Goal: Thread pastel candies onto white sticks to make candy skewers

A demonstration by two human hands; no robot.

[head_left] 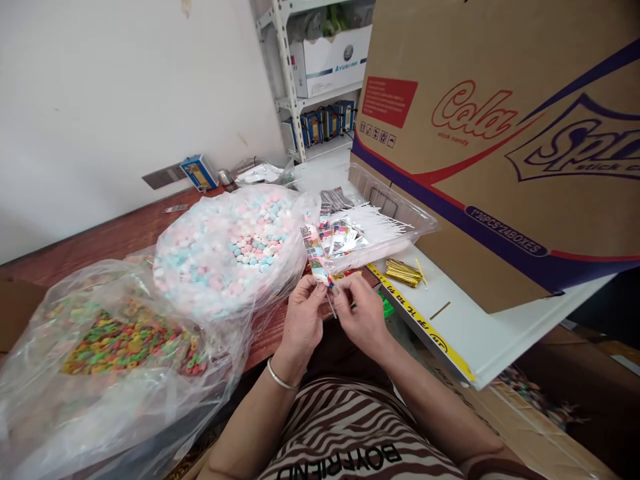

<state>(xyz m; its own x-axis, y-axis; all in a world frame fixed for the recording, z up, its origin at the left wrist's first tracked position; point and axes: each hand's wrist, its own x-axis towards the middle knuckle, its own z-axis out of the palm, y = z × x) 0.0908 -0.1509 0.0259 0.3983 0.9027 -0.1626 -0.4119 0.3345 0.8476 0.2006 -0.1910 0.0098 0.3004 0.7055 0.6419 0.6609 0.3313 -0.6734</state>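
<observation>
A small printed packet [315, 253] with a white stick at its lower end stands upright between my hands. My left hand [304, 317] pinches its lower left side, and a bracelet circles that wrist. Against the packet's lower right side, my right hand [361, 313] is closed at the same end, its fingertips close to my left thumb. Just beyond, a clear plastic tray [423, 223] holds white sticks [375, 223] and more printed packets [341, 237]. To the left lies a clear bag of pink, white and blue candies [255, 252].
A bag of colourful ring-shaped pieces [125, 340] lies at the near left. Gold twist ties [403, 273] rest on the white surface [465, 320] at right. A big cardboard box [480, 80] stands behind them. Shelving [287, 73] is at the back.
</observation>
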